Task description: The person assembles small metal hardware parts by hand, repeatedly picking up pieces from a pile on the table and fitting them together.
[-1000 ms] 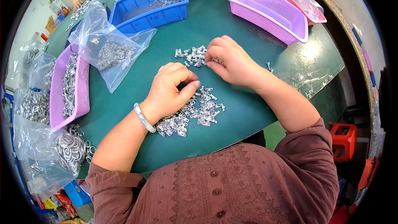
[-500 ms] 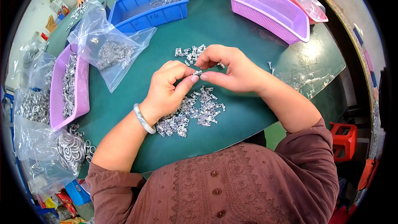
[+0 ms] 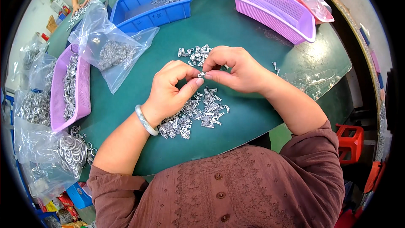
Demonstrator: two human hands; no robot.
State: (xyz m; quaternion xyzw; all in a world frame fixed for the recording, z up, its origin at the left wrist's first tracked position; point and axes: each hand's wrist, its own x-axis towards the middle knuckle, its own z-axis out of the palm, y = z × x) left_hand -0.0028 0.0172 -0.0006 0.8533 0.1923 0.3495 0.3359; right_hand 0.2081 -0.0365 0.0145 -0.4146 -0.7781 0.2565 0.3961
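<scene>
**Silver clip pinched between two hands above a green table**

Silver-coloured and small, a bent metal clip [image 3: 202, 74] was held between the fingertips of both hands, raised just above the dark green round table [image 3: 236, 29] near its middle. The left hand [image 3: 173, 86] had thumb and forefinger closed on one end of the piece; the right hand [image 3: 234, 69] pinched the other end, its remaining fingers curled in. Held that way, the piece sat where both thumbs could work on it and the eyes could look straight down at it.

Directly beneath the hands lay a loose pile of similar silver metal clips [image 3: 194, 114], close enough to reach without moving the arms. A second, smaller scatter of the same clips [image 3: 195, 54] lay just beyond the fingers, toward the table's far edge.

A pale jade-like bangle [image 3: 145, 120] ringed the left wrist. At the left edge sat a pink plastic basket of metal rings [image 3: 69, 88] and a clear plastic bag of small metal parts [image 3: 112, 52]; toward the far edge stood a blue plastic bin [image 3: 152, 4] and an empty lilac plastic basket [image 3: 276, 8]. Nothing lay between the hands and the piles. Another person's hands [image 3: 78, 6] worked at the far left corner.
</scene>
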